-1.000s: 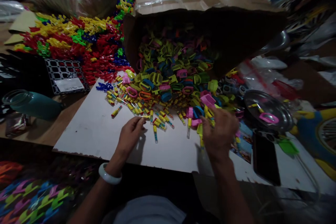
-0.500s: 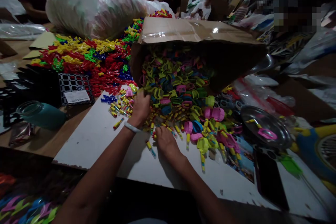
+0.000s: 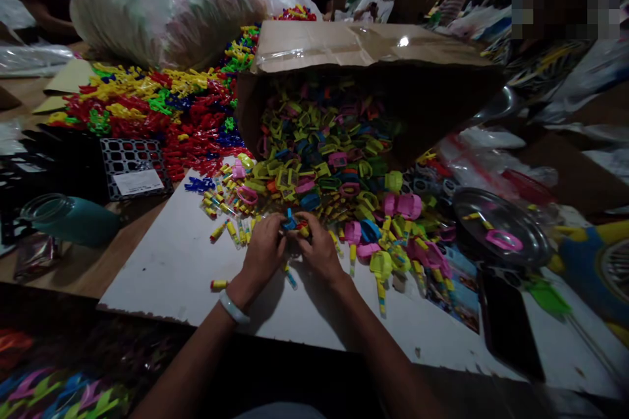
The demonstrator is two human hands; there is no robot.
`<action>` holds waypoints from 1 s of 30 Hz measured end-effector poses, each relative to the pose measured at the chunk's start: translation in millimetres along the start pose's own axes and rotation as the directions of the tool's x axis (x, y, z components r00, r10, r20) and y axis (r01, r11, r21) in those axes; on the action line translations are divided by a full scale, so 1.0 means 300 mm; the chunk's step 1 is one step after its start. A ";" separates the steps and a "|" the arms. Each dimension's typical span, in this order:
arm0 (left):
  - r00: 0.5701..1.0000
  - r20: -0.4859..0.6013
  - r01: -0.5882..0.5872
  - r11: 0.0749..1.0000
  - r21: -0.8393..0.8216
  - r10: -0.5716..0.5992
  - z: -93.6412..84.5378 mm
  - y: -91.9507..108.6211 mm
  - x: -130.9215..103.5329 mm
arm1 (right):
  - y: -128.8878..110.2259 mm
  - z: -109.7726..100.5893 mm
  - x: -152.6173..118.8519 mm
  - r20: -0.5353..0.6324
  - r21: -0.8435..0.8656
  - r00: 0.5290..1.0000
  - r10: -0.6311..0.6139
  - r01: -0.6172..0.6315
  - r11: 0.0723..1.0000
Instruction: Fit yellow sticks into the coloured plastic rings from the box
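My left hand and my right hand are close together over the white board. Between their fingertips is a small blue plastic piece, pinched by my left hand. My right fingers close on a small yellow and red tube beside it. Whether the two pieces are joined is too small to tell. Behind my hands, a pile of yellow-green, pink and blue plastic pieces spills from a cardboard box. More yellow-capped tubes lie around my left hand.
A teal jar and a black lattice tray stand at left, near red, yellow and green figures. To the right are a metal bowl and a dark phone. Other people sit behind.
My left hand has come back from the pile's left edge toward my right hand, and a blue piece now shows between them. My right hand has lifted slightly and closed on a tube.
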State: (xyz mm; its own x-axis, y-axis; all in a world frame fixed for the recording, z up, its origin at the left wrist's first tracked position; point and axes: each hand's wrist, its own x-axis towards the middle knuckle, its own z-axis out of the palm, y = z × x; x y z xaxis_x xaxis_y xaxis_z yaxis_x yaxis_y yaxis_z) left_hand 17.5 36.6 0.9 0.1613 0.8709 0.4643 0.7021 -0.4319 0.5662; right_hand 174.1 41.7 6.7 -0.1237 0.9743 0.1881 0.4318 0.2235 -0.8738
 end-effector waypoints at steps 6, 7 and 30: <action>0.993 -0.039 -0.108 0.994 -0.002 0.108 0.040 -0.031 -0.017 | -0.002 -0.004 0.026 -0.053 -0.006 0.947 0.316 -0.317 0.949; 0.992 -0.038 -0.117 0.993 -0.009 0.116 0.041 -0.033 -0.012 | 0.001 -0.006 0.036 -0.050 0.004 0.945 0.322 -0.322 0.947; 0.975 0.219 0.066 0.923 -0.379 0.020 -0.077 0.116 0.178 | -0.023 -0.210 -0.039 -0.118 0.014 0.992 -0.048 0.049 0.999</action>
State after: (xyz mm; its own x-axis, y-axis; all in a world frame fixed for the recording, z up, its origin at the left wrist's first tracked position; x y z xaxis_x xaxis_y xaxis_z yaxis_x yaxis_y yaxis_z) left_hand 34.5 62.8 61.3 0.3237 0.8921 0.3151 0.3954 -0.4301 0.8116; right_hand 228.8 30.5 38.6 -0.0376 0.9589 0.2811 0.4130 0.2710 -0.8695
